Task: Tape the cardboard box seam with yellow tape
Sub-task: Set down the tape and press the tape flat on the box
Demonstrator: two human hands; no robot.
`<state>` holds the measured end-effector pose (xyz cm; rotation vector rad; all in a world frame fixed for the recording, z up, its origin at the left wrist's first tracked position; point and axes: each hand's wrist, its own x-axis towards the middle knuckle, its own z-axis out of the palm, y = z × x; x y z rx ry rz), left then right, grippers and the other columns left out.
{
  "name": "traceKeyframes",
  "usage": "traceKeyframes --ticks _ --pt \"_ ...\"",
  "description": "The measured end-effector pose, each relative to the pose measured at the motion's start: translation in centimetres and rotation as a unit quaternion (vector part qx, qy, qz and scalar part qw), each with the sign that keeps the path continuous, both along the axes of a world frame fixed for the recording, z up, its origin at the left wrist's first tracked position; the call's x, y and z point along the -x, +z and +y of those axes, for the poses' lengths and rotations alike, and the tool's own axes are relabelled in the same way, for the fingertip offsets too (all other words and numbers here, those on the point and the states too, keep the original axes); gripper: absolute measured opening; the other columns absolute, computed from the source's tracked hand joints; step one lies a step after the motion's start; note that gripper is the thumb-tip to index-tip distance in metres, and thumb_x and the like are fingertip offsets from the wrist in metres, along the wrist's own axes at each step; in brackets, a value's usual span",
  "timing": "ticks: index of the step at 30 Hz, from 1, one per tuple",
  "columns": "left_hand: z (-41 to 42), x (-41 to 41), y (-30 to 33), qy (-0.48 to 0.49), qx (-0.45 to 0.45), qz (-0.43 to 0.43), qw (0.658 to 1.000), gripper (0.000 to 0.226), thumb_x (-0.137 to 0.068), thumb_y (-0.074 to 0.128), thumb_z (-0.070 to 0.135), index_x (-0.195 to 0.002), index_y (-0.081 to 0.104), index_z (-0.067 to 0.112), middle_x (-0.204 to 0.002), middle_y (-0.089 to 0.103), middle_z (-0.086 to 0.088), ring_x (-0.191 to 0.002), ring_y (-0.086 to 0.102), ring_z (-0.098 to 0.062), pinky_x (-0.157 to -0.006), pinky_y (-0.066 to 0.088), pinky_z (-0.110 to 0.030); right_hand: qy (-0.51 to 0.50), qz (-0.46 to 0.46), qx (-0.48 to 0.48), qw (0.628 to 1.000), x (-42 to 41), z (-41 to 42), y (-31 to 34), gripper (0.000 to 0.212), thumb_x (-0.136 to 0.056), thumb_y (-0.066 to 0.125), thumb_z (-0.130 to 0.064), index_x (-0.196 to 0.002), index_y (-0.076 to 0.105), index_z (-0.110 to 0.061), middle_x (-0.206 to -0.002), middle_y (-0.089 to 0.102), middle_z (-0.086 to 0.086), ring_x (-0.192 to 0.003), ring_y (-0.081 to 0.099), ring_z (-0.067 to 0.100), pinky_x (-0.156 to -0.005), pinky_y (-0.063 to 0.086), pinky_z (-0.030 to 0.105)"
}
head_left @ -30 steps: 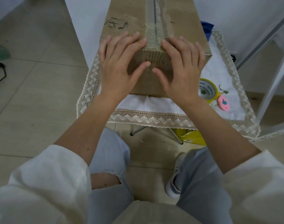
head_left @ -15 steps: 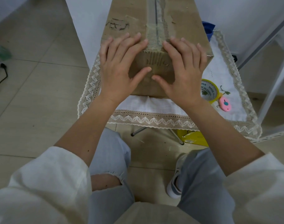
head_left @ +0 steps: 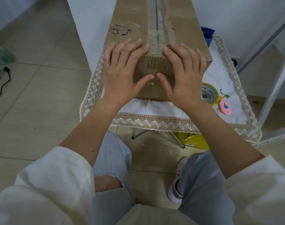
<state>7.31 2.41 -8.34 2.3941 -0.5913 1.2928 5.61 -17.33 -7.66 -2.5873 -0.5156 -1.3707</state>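
Head view: we press our left hand (head_left: 122, 73) and right hand (head_left: 184, 75), fingers spread flat and thumbs nearly touching, on the near end of the brown cardboard box (head_left: 154, 26) at the table's (head_left: 154, 108) near edge; the yellow tape roll (head_left: 209, 93) lies beside its right.

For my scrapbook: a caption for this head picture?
Both hands press flat on the box beside the tape roll.

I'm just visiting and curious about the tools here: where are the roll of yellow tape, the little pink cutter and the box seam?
yellow tape roll (head_left: 210, 93), head view, printed inner ring.
pink cutter (head_left: 225, 107), head view, middle of its body.
box seam (head_left: 157, 28), head view, dark line along the top.
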Motion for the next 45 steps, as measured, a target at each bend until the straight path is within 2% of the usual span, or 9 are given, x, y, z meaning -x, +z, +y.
traceKeyframes --ticks 17,22,24,27,31,33,37,45 --pt "0.4 0.0 0.0 0.000 -0.035 0.017 0.999 0.074 -0.085 0.058 0.068 -0.139 0.052 0.018 -0.144 0.052 -0.002 -0.137 0.041 -0.022 -0.117 0.019 -0.046 -0.007 0.023 0.029 0.999 0.2 -0.2 0.3 0.077 -0.075 0.072 -0.050 -0.140 0.052 -0.014 -0.143 0.052 0.007 -0.136 0.038 0.023 -0.116 0.022 0.044" --pt "0.6 0.1 0.2 0.002 -0.051 0.027 0.998 0.082 -0.077 0.066 0.066 -0.141 0.049 0.018 -0.146 0.050 -0.003 -0.138 0.040 -0.024 -0.118 0.018 -0.047 -0.004 0.030 0.038 0.999 0.1 -0.4 0.3 0.084 -0.070 0.076 -0.052 -0.141 0.050 -0.015 -0.144 0.051 0.008 -0.136 0.037 0.024 -0.116 0.021 0.044" --pt "0.6 0.1 0.2 0.004 -0.057 0.030 0.998 0.085 -0.075 0.069 0.065 -0.142 0.046 0.019 -0.147 0.049 -0.003 -0.139 0.039 -0.024 -0.118 0.017 -0.046 -0.001 0.030 0.041 0.999 0.1 -0.4 0.2 0.086 -0.071 0.074 -0.059 -0.141 0.049 -0.015 -0.144 0.050 0.008 -0.136 0.038 0.024 -0.116 0.022 0.045" --pt "0.8 0.0 0.1 0.017 -0.078 0.026 0.997 0.092 -0.069 0.073 0.064 -0.144 0.041 0.021 -0.147 0.048 -0.003 -0.139 0.038 -0.023 -0.119 0.011 -0.041 0.011 0.012 0.007 1.000 -0.1 0.0 0.0 0.086 -0.077 0.063 -0.075 -0.137 0.054 -0.014 -0.141 0.054 0.007 -0.134 0.042 0.023 -0.115 0.025 0.047" --pt "0.9 0.0 0.2 0.024 -0.092 0.026 0.995 0.099 -0.062 0.077 0.062 -0.144 0.036 0.023 -0.147 0.048 -0.003 -0.139 0.036 -0.022 -0.120 0.004 -0.034 -0.012 -0.028 -0.037 0.999 -0.7 0.9 -0.7 0.077 -0.077 0.068 -0.070 -0.130 0.060 -0.015 -0.134 0.060 0.006 -0.130 0.044 0.021 -0.113 0.025 0.046" --pt "0.8 0.0 0.2 0.020 -0.091 0.029 0.995 0.101 -0.060 0.078 0.062 -0.144 0.036 0.023 -0.147 0.048 -0.003 -0.139 0.036 -0.022 -0.120 0.003 -0.034 -0.014 -0.037 -0.038 0.998 -1.1 1.0 -0.9 0.078 -0.074 0.071 -0.070 -0.129 0.057 -0.017 -0.132 0.061 0.006 -0.129 0.043 0.021 -0.113 0.023 0.045" --pt "0.9 0.1 0.3 0.019 -0.092 0.030 0.995 0.102 -0.060 0.077 0.064 -0.144 0.037 0.023 -0.147 0.048 -0.003 -0.139 0.036 -0.022 -0.120 0.004 -0.034 -0.011 -0.029 -0.006 0.999 -1.4 0.4 -1.0 0.093 -0.065 0.072 -0.077 -0.134 0.045 -0.022 -0.134 0.060 0.006 -0.130 0.040 0.020 -0.116 0.013 0.038" --pt "0.8 0.2 0.4 0.015 -0.089 0.033 0.995 0.105 -0.057 0.078 0.065 -0.143 0.037 0.023 -0.147 0.048 -0.003 -0.139 0.036 -0.021 -0.120 0.005 -0.035 -0.015 -0.013 0.017 1.000 -1.2 0.2 -0.8 0.103 -0.057 0.074 -0.079 -0.137 0.042 -0.021 -0.136 0.058 0.007 -0.131 0.039 0.022 -0.115 0.014 0.040"
